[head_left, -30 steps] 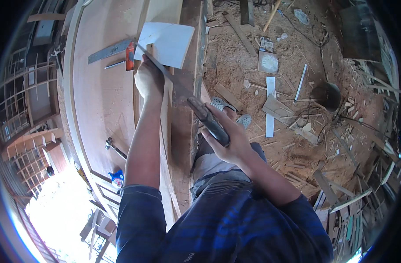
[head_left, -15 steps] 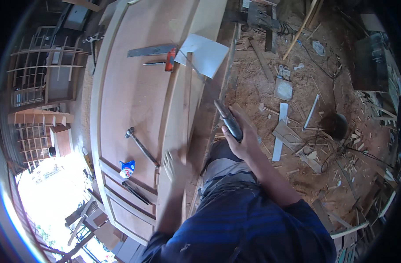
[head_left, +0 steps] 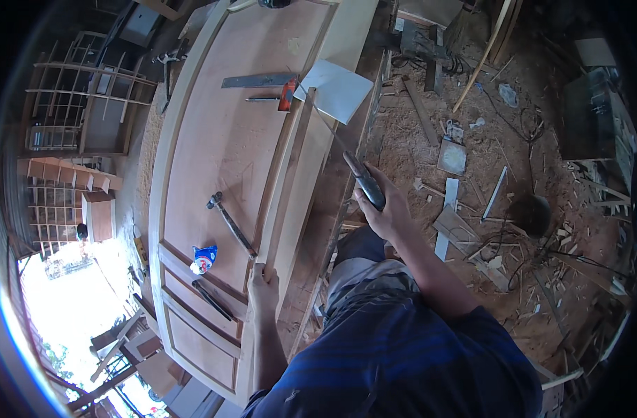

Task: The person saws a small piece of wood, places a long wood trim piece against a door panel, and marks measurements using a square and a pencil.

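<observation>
A large wooden door panel (head_left: 221,139) lies flat in front of me. My left hand (head_left: 263,282) grips the near end of a long thin wooden strip (head_left: 285,167) that lies along the panel's right side. My right hand (head_left: 385,209) is shut on the dark handle of a long thin tool (head_left: 360,177), whose blade reaches up toward a white sheet (head_left: 338,89). A hammer (head_left: 228,221) rests on the panel just left of my left hand. A small blue and white bottle (head_left: 204,259) stands near it.
A metal square (head_left: 259,80), a red-handled tool (head_left: 287,94) and a dark flat tool (head_left: 210,299) lie on the panel. Wood scraps, offcuts and cables litter the sawdust floor (head_left: 472,174) on the right. Wooden lattice frames (head_left: 74,125) stand at the left.
My left hand has drawn back from the far end of the strip to its near end. My right hand has stayed near my body with the tool in it. The view has shifted.
</observation>
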Demonstrator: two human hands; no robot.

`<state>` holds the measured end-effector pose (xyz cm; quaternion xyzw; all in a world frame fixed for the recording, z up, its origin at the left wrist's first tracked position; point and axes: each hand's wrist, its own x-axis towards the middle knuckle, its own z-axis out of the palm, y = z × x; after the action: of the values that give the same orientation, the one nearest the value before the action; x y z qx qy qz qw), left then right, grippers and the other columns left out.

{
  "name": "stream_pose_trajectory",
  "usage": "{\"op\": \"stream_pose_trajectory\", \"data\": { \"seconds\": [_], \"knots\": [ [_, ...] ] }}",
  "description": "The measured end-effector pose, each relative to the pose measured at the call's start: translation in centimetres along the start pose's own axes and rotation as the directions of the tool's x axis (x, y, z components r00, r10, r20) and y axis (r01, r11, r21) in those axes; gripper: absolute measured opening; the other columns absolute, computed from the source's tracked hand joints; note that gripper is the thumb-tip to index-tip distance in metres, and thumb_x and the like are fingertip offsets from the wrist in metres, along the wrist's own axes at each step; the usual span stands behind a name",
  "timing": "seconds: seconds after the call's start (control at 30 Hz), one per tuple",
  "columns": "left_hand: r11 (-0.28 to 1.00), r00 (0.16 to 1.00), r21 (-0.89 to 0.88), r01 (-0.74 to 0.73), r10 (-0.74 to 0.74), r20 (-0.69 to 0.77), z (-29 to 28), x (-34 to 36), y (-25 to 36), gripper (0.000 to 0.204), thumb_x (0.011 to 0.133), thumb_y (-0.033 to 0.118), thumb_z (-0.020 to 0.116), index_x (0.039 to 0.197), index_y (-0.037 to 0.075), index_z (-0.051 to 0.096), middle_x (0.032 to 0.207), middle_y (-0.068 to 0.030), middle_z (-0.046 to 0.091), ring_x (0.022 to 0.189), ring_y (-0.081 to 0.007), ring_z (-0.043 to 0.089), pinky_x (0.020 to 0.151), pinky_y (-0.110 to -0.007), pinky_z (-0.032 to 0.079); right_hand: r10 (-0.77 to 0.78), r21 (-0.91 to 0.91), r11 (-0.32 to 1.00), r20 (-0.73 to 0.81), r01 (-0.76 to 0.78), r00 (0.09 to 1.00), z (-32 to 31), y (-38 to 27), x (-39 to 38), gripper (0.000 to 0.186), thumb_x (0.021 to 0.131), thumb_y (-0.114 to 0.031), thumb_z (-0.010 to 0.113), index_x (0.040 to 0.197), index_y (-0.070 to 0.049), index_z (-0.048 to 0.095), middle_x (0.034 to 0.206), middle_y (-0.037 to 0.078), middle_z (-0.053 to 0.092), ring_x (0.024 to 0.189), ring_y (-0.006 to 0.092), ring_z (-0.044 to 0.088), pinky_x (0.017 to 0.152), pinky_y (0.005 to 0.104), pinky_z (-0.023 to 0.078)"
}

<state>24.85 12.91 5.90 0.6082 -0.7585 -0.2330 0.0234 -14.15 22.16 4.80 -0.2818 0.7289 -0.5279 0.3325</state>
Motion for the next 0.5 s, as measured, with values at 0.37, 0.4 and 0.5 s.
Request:
{"op": "stream_pose_trajectory", "data": {
  "seconds": [0.37, 0.4, 0.5],
  "knots": [
    [0.98, 0.968, -0.089, -0.179, 0.159, -0.194, 2.4, 3.4, -4.3, 0.033, 0.099, 0.019, 0.084, 0.121, -0.002, 0.072, 0.103, -0.0269, 0.076, 0.098, -0.049, 0.073, 0.091, -0.052, 0.057, -0.1, -0.098, 0.991, -0.072, 0.093, 0.992, 0.8, 0.2, -0.3, 0.064, 0.104, -0.034, 0.076, 0.16, -0.008, 0.057, 0.104, 0.024, 0.081, 0.098, 0.0427, 0.081, 0.09, 0.049, 0.064],
    [0.978, 0.968, -0.093, -0.184, 0.165, -0.189, 2.5, 3.7, -4.1, 0.033, 0.099, 0.019, 0.084, 0.121, -0.002, 0.072, 0.103, -0.0269, 0.076, 0.098, -0.049, 0.073, 0.091, -0.052, 0.057, -0.116, -0.078, 0.991, -0.076, 0.11, 0.99, 0.8, 0.3, -0.2, 0.065, 0.104, -0.034, 0.076, 0.16, -0.008, 0.057, 0.104, 0.024, 0.081, 0.097, 0.0425, 0.081, 0.09, 0.049, 0.063],
    [0.903, 0.92, 0.298, -0.31, 0.363, -0.145, 2.3, 4.7, -2.8, 0.038, 0.096, 0.023, 0.085, 0.126, 0.002, 0.072, 0.112, -0.0236, 0.076, 0.11, -0.0473, 0.07, 0.102, -0.055, 0.052, -0.093, -0.059, 0.994, -0.084, 0.088, 0.992, 0.5, 0.4, -0.2, 0.065, 0.104, -0.033, 0.077, 0.16, -0.007, 0.057, 0.104, 0.024, 0.081, 0.098, 0.0424, 0.081, 0.089, 0.0489, 0.063]
  ]
}}
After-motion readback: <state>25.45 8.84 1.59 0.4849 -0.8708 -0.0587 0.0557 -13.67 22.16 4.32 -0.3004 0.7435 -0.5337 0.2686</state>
